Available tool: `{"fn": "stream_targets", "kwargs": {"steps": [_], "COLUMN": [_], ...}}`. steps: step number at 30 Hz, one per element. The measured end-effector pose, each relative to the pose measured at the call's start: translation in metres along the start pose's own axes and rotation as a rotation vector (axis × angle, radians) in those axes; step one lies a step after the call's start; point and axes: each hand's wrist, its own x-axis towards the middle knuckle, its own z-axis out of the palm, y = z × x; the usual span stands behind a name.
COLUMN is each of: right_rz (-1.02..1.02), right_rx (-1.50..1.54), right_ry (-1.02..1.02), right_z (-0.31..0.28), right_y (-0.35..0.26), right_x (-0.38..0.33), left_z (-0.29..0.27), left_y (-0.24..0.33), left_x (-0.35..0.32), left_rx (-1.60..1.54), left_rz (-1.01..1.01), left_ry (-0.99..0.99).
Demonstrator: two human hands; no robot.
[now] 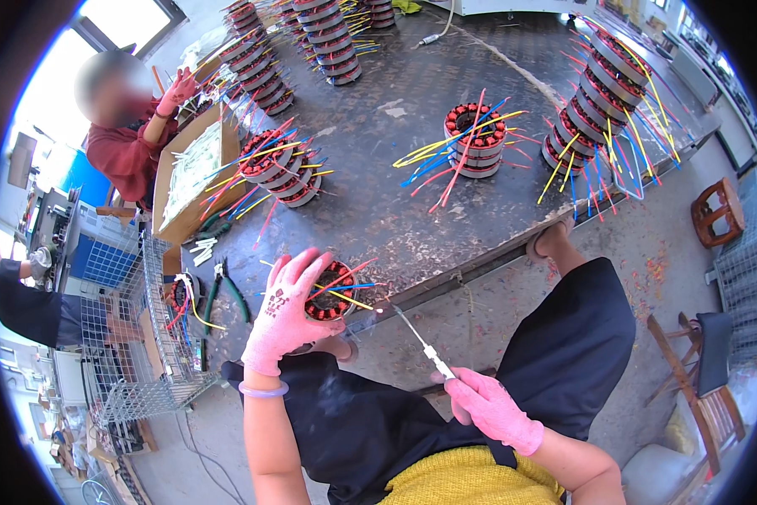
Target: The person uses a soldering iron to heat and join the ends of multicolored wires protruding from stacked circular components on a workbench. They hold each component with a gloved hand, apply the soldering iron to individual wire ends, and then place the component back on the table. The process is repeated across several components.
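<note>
My left hand (287, 307), in a pink glove, grips a motor stator (335, 313) at the table's near edge. This ring has red windings, and red, blue and yellow wires stick out from it to the right. My right hand (490, 407), also gloved in pink, is closed around a slim tool (430, 352) with a white handle and a thin metal shaft; its exact kind is unclear. The tool's tip points up-left, near a small bright spot by the wire ends. It stands apart from the stator's ring.
Stacks of stators (602, 93) stand on the dark table (378, 181), with shorter stacks (477, 143) nearer. Green-handled pliers (229, 295) lie left of my left hand, by a loose stator (182, 292). Farther left are a cardboard box (195, 181), a wire cart (134, 337) and a co-worker (126, 156).
</note>
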Motion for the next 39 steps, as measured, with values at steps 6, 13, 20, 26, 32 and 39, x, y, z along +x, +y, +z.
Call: {"fn": "stream_targets", "kwargs": {"steps": [6, 13, 20, 26, 32, 39], "right_rz": [0.017, 0.016, 0.029, 0.066, 0.048, 0.053], "right_rx": [0.011, -0.058, -0.033, -0.034, -0.073, -0.091], "right_ry": [0.004, 0.004, -0.01, -0.001, -0.018, -0.023], "right_z": [-0.001, 0.001, 0.002, 0.0, -0.001, 0.0], "right_y": [-0.001, -0.008, -0.009, -0.004, -0.002, 0.0], "right_x": [0.0, -0.001, -0.002, -0.006, -0.008, -0.007], "left_z": [0.0, 0.002, 0.001, 0.005, 0.006, 0.004], "left_y": [-0.004, -0.004, -0.004, -0.007, -0.006, -0.005], "left_x": [0.002, 0.0, -0.001, 0.001, 0.001, 0.003], "left_rx": [-0.032, 0.0, 0.017, 0.009, 0.049, 0.024], "left_rz": [0.035, 0.025, 0.025, 0.006, 0.055, 0.039], "left_ry": [-0.023, 0.022, 0.013, 0.013, 0.079, 0.026]}}
